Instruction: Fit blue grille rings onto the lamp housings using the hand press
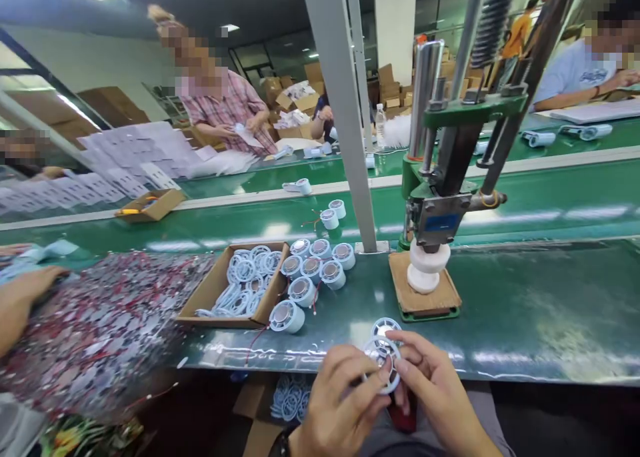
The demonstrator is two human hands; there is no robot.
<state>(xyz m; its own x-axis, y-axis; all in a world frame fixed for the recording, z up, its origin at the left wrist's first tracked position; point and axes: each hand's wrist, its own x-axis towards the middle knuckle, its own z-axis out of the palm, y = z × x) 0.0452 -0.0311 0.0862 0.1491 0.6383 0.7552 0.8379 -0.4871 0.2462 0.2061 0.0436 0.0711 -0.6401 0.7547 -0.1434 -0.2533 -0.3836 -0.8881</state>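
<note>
At the bench's front edge, my left hand (340,397) pinches a light blue spoked plastic ring (391,381) from the left. My right hand (433,380) grips the ring's right side with thumb and fingers. Just behind the ring, partly covered by it and my fingers, is a light blue round part with a silvery centre (385,325); whether it touches the ring I cannot tell. To the left stand several light blue round motor housings (301,290) with silvery discs on top. Beside them a cardboard box (257,323) holds many light blue rings.
A hand press (440,220) with a white plastic head stands over a wooden pad (400,283). A heap of red-wired metal parts (115,317) lies left, with another person's arm (23,307) over it. Behind, a green conveyor (240,213) carries small blue devices; co-workers sit beyond.
</note>
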